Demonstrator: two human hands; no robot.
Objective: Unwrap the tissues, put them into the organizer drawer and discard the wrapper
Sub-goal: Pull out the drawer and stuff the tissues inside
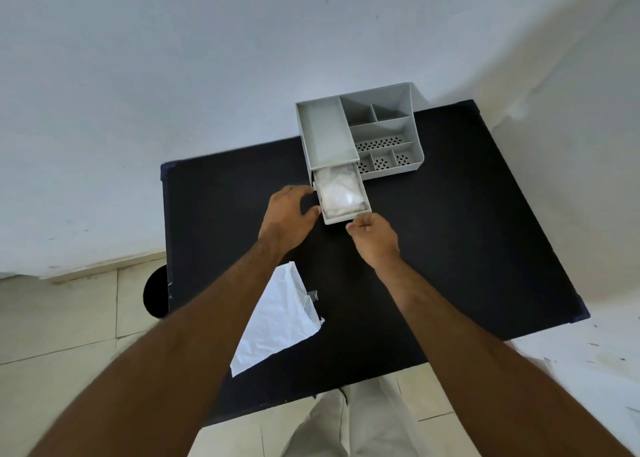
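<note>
A grey organizer [323, 134] stands at the far side of the black table [467, 231]. Its drawer [346, 217] is pulled out toward me and holds a white stack of tissues [337, 191]. My left hand [289, 215] rests against the drawer's left front corner, fingers curled, thumb touching the corner. My right hand [374, 240] is closed in a loose fist just below the drawer's front wall, knuckles near its right end. The torn white wrapper [277, 321] lies flat on the table near me, partly under my left forearm.
The organizer's right half has several open compartments [381, 129], some with perforated floors. A dark round object [156, 292] shows beside the table's left edge. White walls close in behind and to the right; tiled floor lies to the left and below.
</note>
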